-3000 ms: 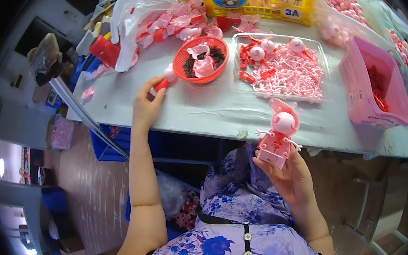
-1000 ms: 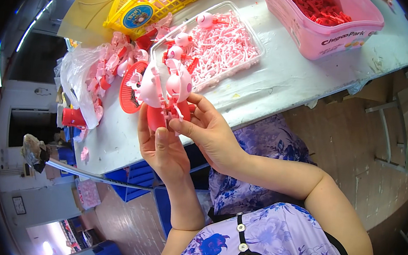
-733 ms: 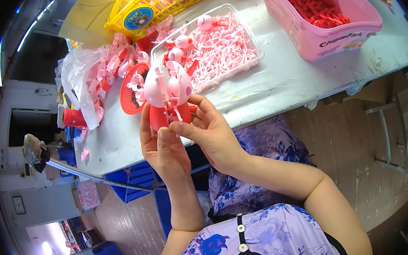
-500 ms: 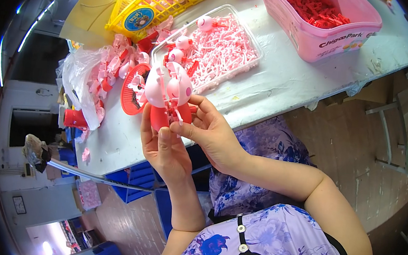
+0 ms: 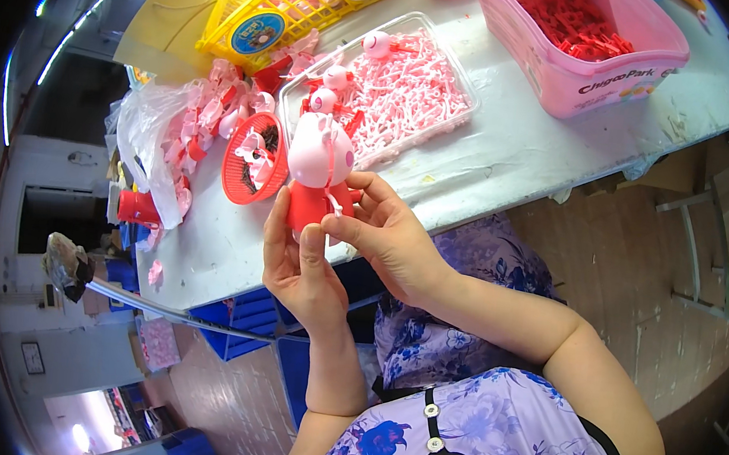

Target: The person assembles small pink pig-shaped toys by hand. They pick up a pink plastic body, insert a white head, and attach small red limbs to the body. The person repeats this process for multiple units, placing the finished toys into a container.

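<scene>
A plastic toy figure [image 5: 313, 155] with a pale pink head and red body stands upright between my hands, above the table's near edge. My left hand [image 5: 307, 274] grips the lower left of its body, thumb in front. With thumb and fingers, my right hand [image 5: 393, 246] holds its right side, near a small pale pink piece [image 5: 333, 203] on the front. A seam runs down the head, its halves close together. Behind the figure, small pink heads [image 5: 336, 78] with red parts lie at the edge of a clear tray [image 5: 472, 109] of small pink pieces.
A round red basket [image 5: 232, 173] with pink pieces stands left of the figure. Beyond it are loose pink parts [image 5: 210, 114], a plastic bag [image 5: 142, 139] and a yellow basket [image 5: 304, 21]. A pink bin [image 5: 559, 84] of red pieces stands at the far right of the table [image 5: 508, 166].
The figure's two halves stood apart half a second ago and now meet. Both hands still hold it, slightly further right in view. The whole scene has shifted slightly.
</scene>
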Motion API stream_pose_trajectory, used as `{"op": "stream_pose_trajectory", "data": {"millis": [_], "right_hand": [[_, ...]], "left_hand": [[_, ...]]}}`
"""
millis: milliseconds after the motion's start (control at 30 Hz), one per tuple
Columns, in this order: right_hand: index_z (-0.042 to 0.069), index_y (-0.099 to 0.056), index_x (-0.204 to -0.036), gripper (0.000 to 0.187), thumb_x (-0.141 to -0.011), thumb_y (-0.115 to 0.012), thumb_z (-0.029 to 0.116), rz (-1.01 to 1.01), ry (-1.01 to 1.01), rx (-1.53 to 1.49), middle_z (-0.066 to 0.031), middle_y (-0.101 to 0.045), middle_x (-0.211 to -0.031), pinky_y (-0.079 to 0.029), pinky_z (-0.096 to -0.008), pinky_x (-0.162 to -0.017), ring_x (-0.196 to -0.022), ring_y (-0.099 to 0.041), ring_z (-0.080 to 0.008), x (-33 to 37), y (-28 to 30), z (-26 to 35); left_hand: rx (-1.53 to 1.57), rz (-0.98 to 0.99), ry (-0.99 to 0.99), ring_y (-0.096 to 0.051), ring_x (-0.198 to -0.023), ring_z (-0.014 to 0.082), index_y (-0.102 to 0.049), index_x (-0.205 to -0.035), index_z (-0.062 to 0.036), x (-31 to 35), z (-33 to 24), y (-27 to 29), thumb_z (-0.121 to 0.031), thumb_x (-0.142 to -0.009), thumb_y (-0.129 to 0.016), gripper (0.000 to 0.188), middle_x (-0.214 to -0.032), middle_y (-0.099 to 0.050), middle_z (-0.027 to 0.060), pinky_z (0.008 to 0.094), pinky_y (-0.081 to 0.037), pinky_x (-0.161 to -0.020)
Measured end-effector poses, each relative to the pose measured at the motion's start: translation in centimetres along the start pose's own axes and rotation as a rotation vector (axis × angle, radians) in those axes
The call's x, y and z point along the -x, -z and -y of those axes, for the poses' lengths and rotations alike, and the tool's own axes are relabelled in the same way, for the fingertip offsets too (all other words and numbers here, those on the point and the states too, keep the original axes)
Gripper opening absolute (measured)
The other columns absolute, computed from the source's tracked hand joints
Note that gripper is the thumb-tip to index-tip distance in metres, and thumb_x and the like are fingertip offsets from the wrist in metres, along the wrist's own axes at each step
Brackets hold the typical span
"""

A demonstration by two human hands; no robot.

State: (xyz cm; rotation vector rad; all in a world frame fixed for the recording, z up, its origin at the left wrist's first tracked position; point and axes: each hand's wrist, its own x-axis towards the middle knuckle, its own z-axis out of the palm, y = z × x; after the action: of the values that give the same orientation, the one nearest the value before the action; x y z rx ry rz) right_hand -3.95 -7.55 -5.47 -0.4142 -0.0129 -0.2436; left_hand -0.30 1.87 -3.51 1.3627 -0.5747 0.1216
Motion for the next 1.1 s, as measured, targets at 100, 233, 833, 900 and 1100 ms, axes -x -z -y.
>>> {"op": "stream_pose_trajectory", "data": {"millis": [100,233,833,900,1100], "right_hand": [[0.003,-0.049,-0.124,0.050,-0.081,-0.074,0.009,-0.007,0.001,-0.017,-0.0067,-0.058,-0.108,-0.046,-0.0299,-0.092,-0.101,-0.058,-0.0141,0.1,0.0,0.3],[0.003,-0.050,-0.121,0.048,-0.080,-0.074,0.006,0.012,-0.001,-0.058,-0.0064,-0.060,-0.107,-0.048,-0.0294,-0.091,-0.100,-0.059,-0.0135,0.3,-0.1,0.6],[0.003,-0.045,-0.122,0.047,-0.085,-0.072,0.011,-0.025,-0.034,-0.142,-0.0076,-0.059,-0.111,-0.047,-0.0271,-0.091,-0.102,-0.058,-0.0129,1.2,0.0,1.3],[0.003,-0.045,-0.121,0.047,-0.084,-0.072,0.011,-0.029,-0.035,-0.154,-0.0079,-0.058,-0.111,-0.047,-0.0268,-0.090,-0.103,-0.058,-0.0128,1.3,0.0,1.1],[0.003,-0.044,-0.119,0.045,-0.084,-0.072,0.010,-0.031,0.005,-0.098,-0.0077,-0.057,-0.109,-0.047,-0.0272,-0.089,-0.102,-0.058,-0.0132,1.4,-0.1,1.1]], "left_hand": [[-0.023,0.013,-0.009,-0.058,-0.112,0.0235,-0.048,-0.130,0.0063,0.0,0.1,0.3,-0.010,-0.091,-0.063,0.045,-0.126,-0.055,0.0162,0.0336,-0.048,-0.096],[-0.192,0.062,-0.070,-0.057,-0.112,0.0227,-0.048,-0.131,0.0050,0.2,-0.3,0.4,-0.016,-0.094,-0.059,0.044,-0.126,-0.055,0.0160,0.0338,-0.047,-0.095],[-0.922,0.255,-0.571,-0.057,-0.109,0.0296,-0.051,-0.129,-0.0036,-1.0,-1.6,-0.5,-0.006,-0.067,-0.079,0.068,-0.120,-0.055,0.0155,0.0390,-0.048,-0.092],[-0.949,0.265,-0.612,-0.057,-0.108,0.0300,-0.052,-0.128,-0.0040,-1.3,-0.8,-0.1,-0.008,-0.065,-0.081,0.069,-0.120,-0.055,0.0154,0.0390,-0.049,-0.091],[-0.946,0.288,-0.657,-0.059,-0.107,0.0304,-0.055,-0.124,-0.0042,-1.3,-1.0,-0.3,-0.001,-0.067,-0.078,0.061,-0.118,-0.058,0.0142,0.0385,-0.051,-0.090]]}}
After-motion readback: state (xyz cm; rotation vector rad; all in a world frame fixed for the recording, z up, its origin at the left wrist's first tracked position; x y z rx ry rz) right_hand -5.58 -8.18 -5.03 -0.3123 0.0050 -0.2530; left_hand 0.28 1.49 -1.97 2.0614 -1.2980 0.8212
